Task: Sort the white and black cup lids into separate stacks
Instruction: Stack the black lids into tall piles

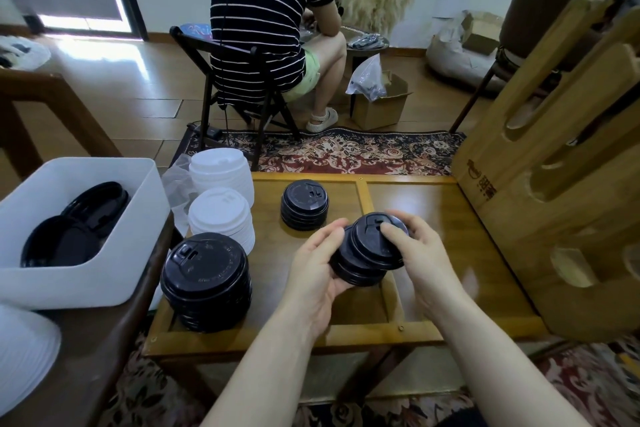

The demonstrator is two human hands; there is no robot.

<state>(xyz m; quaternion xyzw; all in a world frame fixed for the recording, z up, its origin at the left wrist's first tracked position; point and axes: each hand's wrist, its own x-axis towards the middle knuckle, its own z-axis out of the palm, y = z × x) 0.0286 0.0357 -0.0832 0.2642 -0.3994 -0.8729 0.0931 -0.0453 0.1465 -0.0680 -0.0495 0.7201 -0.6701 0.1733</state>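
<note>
A: Status on the hands?

B: Left hand (313, 272) cups a short bundle of black lids (360, 265) from below, fingers curled round its rim. Right hand (420, 246) grips the top black lid (377, 241), thumb on the crown, the lid tilted off the bundle. All held above the surface (433, 218).

A: Best way to do it?

B: Peel one lid only; keep the left fingers tight so the rest don't slide. My read: it goes on a black pile. The small black stack (304, 206) is just beyond the fingers; the tall black stack (206, 282) is left of them.

A: Whites?

B: White stacks (221, 215) sit farther left, apart from the blacks. Seat the lid square, rim nested.
</note>
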